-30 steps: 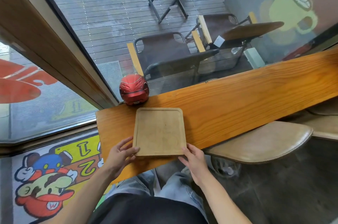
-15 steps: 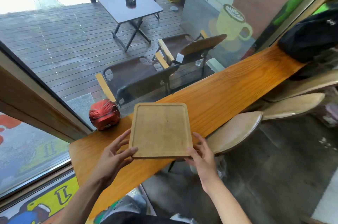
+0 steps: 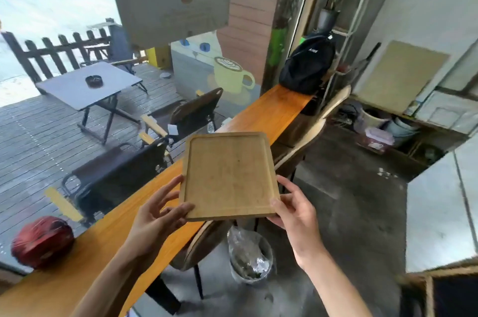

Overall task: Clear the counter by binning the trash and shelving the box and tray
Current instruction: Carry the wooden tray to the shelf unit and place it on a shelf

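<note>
My left hand [image 3: 157, 215] pinches the near left corner of the wooden tray [image 3: 229, 174], thumb on its rim, and my right hand [image 3: 292, 209] grips the near right corner. With both hands holding it, the tray is in the air, clear of the worktop [image 3: 85, 262] and roughly level. I judge this the shelving step; the next move means turning right toward the shelf [image 3: 413, 130] by the far wall. A lined bin [image 3: 249, 256] and 2 stools [image 3: 305, 146] stand in my way. A red helmet [image 3: 42, 241] and black backpack [image 3: 307, 67] sit on the worktop.
</note>
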